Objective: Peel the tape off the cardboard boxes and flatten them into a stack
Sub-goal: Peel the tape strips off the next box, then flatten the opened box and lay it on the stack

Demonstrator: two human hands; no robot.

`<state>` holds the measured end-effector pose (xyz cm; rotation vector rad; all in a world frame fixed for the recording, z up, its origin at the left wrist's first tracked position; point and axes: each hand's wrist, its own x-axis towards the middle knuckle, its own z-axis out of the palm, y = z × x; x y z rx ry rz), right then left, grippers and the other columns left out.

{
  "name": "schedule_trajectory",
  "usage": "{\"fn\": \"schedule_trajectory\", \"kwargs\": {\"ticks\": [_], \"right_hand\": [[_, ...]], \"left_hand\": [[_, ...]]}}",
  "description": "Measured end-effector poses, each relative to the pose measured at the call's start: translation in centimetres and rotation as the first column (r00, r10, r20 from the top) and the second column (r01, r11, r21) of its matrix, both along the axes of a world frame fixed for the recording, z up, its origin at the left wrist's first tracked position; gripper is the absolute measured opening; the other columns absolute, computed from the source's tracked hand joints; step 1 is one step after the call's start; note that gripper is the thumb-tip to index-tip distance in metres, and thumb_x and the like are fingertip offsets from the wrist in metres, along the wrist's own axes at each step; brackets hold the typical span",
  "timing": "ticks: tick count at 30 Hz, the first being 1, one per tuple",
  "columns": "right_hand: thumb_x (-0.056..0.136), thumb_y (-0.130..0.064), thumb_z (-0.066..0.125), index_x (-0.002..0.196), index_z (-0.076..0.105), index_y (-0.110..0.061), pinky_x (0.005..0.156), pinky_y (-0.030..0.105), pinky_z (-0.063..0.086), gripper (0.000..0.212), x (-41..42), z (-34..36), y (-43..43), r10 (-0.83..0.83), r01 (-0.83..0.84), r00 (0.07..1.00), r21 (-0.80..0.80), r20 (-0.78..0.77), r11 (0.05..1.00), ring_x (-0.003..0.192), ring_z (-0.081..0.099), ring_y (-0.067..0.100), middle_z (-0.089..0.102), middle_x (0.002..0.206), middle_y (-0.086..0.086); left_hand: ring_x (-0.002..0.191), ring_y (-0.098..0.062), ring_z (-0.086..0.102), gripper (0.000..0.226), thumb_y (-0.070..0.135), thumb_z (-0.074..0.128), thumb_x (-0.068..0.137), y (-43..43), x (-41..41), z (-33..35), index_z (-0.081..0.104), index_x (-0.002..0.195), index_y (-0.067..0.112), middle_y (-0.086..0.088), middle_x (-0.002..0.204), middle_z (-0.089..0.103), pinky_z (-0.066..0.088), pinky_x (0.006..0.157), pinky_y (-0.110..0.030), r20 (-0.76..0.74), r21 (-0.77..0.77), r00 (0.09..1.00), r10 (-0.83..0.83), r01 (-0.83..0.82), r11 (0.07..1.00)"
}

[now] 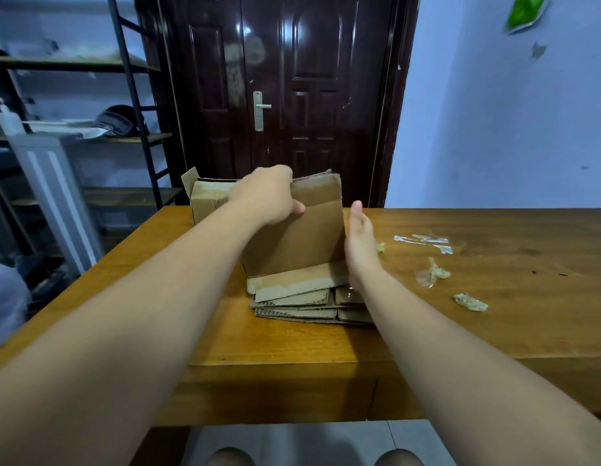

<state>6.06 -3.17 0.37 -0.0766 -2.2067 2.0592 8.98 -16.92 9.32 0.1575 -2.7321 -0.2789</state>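
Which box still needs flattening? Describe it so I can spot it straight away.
On the wooden table, look to the far edge in front of the dark door, just behind the left hand. The unflattened box stands there with one flap raised at its left corner; unlike the flat stack and the folded box in hand, it has its full box shape.

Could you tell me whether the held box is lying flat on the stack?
No, upright: the box stands on edge atop the stack, the left hand gripping its top corner.

Arms outstretched, left grip (pixel 269 196) in a pinch on cardboard (pixel 292 240), right grip (pixel 359 237) seemingly flat, fingers straight.
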Motion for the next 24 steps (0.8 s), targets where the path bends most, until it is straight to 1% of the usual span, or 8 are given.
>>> {"fn": "schedule_trajectory", "kwargs": {"ticks": [2,5,10,13,17,19,22,24], "right_hand": [[0.078,-0.084,0.017,0.147,0.029,-0.031,0.110,0.054,0.028,0.088,0.1,0.0,0.2,-0.007,0.013,0.995,-0.059,0.101,0.998,0.134,0.037,0.029,0.042,0.146,0.003],[0.087,-0.075,0.016,0.140,0.042,-0.016,0.104,0.047,0.036,0.083,0.6,0.5,0.7,0.023,-0.011,0.984,-0.072,0.175,0.997,0.125,0.046,0.031,0.053,0.132,0.008],[0.093,-0.064,0.035,0.090,0.059,-0.021,0.079,0.036,0.052,0.049,0.8,1.7,1.2,0.096,-0.059,0.988,-0.279,0.120,0.959,0.089,0.062,0.020,0.067,0.101,0.004],[0.089,-0.063,0.045,0.094,0.059,-0.021,0.082,0.041,0.056,0.045,0.5,2.2,1.6,0.140,-0.075,0.986,-0.519,0.086,0.851,0.095,0.067,0.024,0.070,0.102,0.006],[0.082,-0.063,0.055,0.104,0.057,-0.021,0.096,0.049,0.050,0.047,0.2,2.5,2.4,0.262,-0.196,0.965,-0.651,0.005,0.734,0.107,0.063,0.026,0.067,0.112,0.008],[0.082,-0.059,0.060,0.115,0.055,-0.022,0.093,0.048,0.051,0.050,0.0,2.5,2.9,0.330,-0.272,0.944,-0.577,-0.004,0.770,0.108,0.062,0.025,0.066,0.114,0.006],[0.081,-0.046,0.069,0.123,0.057,-0.020,0.090,0.045,0.052,0.051,0.0,3.1,3.2,0.292,-0.264,0.956,-0.462,-0.012,0.846,0.108,0.063,0.025,0.067,0.118,0.006],[0.085,-0.032,0.069,0.112,0.064,-0.018,0.080,0.040,0.056,0.031,0.0,3.5,3.5,0.255,-0.248,0.966,-0.399,-0.037,0.883,0.098,0.066,0.023,0.070,0.108,0.006]], "left_hand": [[0.102,-0.030,0.058,0.037,0.042,0.065,0.086,-0.4,0.5,0.8,0.056,0.114,0.020,-0.006,0.113,0.062,0.050,0.090,-0.044,0.110,-0.022,0.991,-0.071,0.074,0.997],[0.098,-0.029,0.059,0.026,0.041,0.056,0.092,-0.8,1.3,1.4,0.055,0.109,0.021,-0.004,0.107,0.062,0.051,0.087,-0.046,0.059,-0.078,0.996,-0.065,0.070,0.995],[0.092,-0.026,0.059,0.022,0.039,0.055,0.092,-1.7,1.8,1.8,0.054,0.105,0.020,0.000,0.097,0.061,0.051,0.085,-0.044,-0.103,0.196,0.992,-0.067,0.086,0.977],[0.082,-0.019,0.055,0.020,0.034,0.056,0.093,-2.0,2.2,1.7,0.053,0.099,0.016,0.006,0.083,0.056,0.048,0.077,-0.039,-0.171,0.334,0.978,-0.122,0.174,0.926],[0.081,-0.005,0.054,0.017,0.027,0.056,0.095,-2.2,3.1,1.5,0.054,0.109,0.017,0.011,0.090,0.058,0.046,0.070,-0.027,-0.286,0.559,0.939,-0.192,0.326,0.762],[0.084,-0.001,0.056,0.016,0.026,0.054,0.096,-2.3,3.7,1.4,0.055,0.112,0.024,0.015,0.094,0.059,0.041,0.065,-0.021,-0.254,0.599,0.929,-0.270,0.370,0.710],[0.098,-0.013,0.063,0.024,0.041,0.053,0.094,-2.6,4.5,1.4,0.062,0.107,0.024,0.007,0.103,0.067,0.049,0.081,-0.030,-0.091,0.767,0.914,-0.394,0.317,0.558],[0.104,-0.017,0.063,0.041,0.059,0.043,0.091,-2.6,4.8,1.5,0.062,0.112,0.029,0.002,0.111,0.068,0.047,0.093,-0.039,-0.047,0.888,0.886,-0.462,0.248,0.386]]}}
